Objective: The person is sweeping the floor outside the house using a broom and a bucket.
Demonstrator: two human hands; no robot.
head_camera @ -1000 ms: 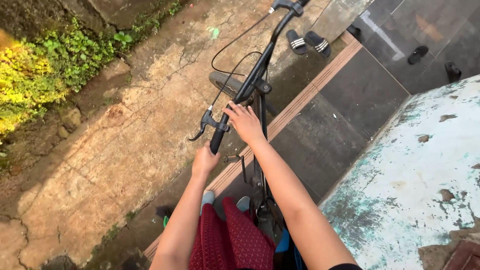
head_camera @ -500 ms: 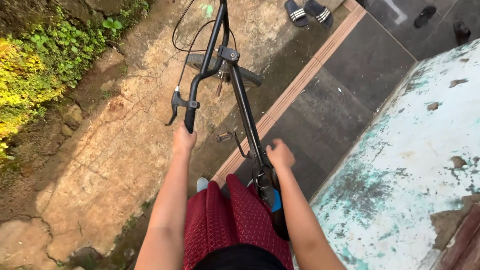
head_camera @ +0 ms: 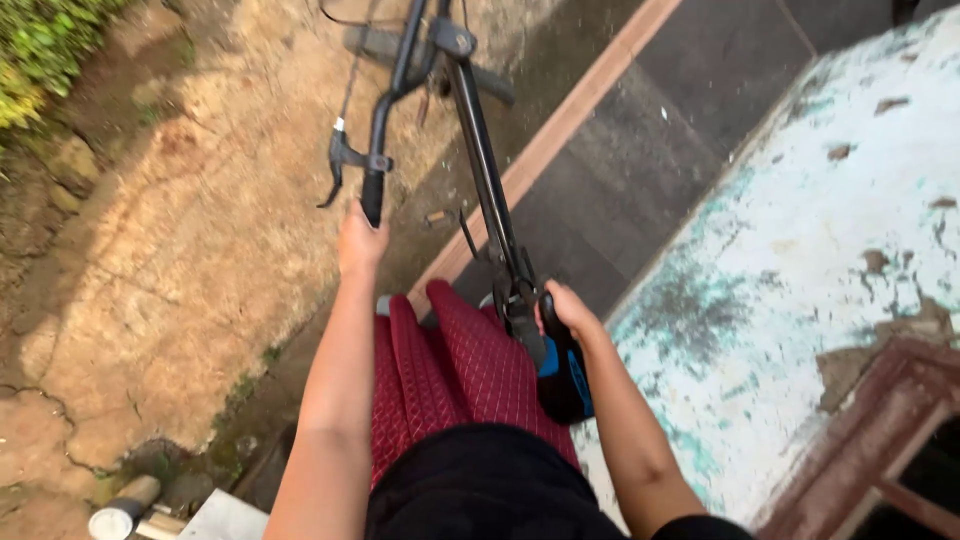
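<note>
Field notes, head view. Landmark is the bicycle (head_camera: pixel 480 170), a black frame standing across a cracked stone path (head_camera: pixel 200 230) with its top tube running from the upper middle down toward my legs.

Right of the bicycle: a pale wall top (head_camera: pixel 800 260) with peeling teal paint, and beyond it dark paving (head_camera: pixel 640 150) edged by a reddish kerb strip (head_camera: pixel 560 130). Far left of the bicycle: green plants (head_camera: pixel 40 50).

Below the bicycle I see red quilted trousers (head_camera: pixel 450 370). Beside them, at the frame's lower end, sits the black and blue saddle (head_camera: pixel 565 375).

My left hand (head_camera: pixel 360 245) is clenched around the end of the black handlebar grip (head_camera: pixel 372 195), just under the brake lever (head_camera: pixel 335 170). My right hand (head_camera: pixel 570 312) is grasping the saddle's front, fingers wrapped over it against the frame.
</note>
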